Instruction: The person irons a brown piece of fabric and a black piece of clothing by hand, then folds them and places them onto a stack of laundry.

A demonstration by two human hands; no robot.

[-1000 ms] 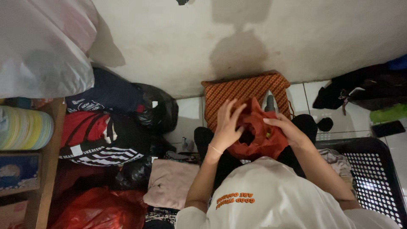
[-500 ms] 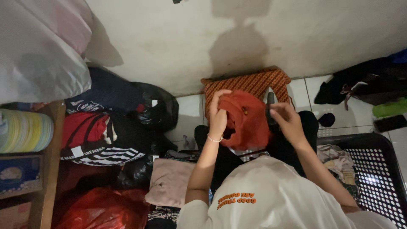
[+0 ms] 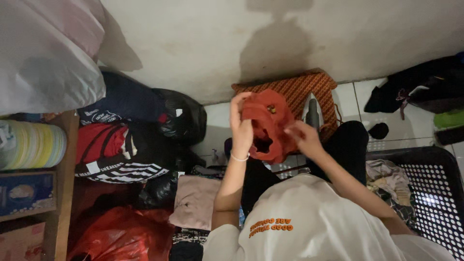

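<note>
- Left hand and right hand grip a red-orange garment, held up
- Patterned orange cushion behind it
- Black laundry basket at right

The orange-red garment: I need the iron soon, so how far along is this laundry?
Done: one pink garment lies folded. In hand: left hand and right hand hold the orange-red garment up, unfolded. Left: clothes remain in the black basket.

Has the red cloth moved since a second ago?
Yes. The red cloth, held by both hands, rose up and slightly left against the patterned orange cushion behind it.
</note>
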